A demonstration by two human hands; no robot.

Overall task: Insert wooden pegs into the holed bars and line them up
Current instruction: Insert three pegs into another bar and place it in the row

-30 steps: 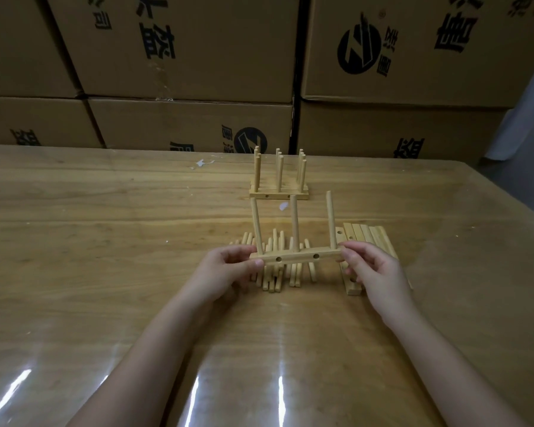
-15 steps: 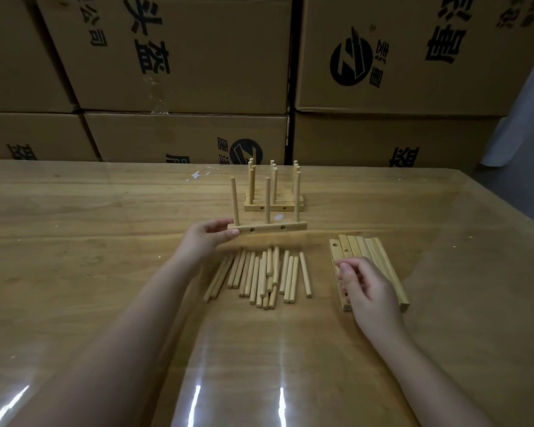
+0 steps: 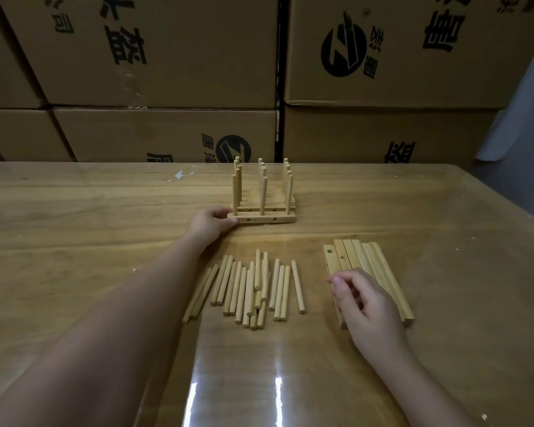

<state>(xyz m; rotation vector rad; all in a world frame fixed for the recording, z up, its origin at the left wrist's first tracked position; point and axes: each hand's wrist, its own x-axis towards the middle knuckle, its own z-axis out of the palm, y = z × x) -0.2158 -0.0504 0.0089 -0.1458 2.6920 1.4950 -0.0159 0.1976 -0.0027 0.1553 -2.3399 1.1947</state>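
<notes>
A holed bar with three upright pegs (image 3: 265, 217) stands on the table in front of several other pegged bars (image 3: 269, 204) lined up behind it. My left hand (image 3: 208, 224) grips the left end of that front bar. Several loose wooden pegs (image 3: 250, 288) lie in a heap in the middle. To their right lies a row of bare holed bars (image 3: 367, 263). My right hand (image 3: 363, 300) rests over the near part of those bars with fingers loosely curled; whether it holds one is hidden.
Stacked cardboard boxes (image 3: 167, 72) form a wall along the far edge of the wooden table (image 3: 74, 226). A white scrap (image 3: 179, 175) lies near the back edge. The table's right edge runs diagonally at the far right.
My left hand carried the three-peg bar away from me and set it down against the row of finished bars. My right hand let go of it and dropped onto the bare bars.
</notes>
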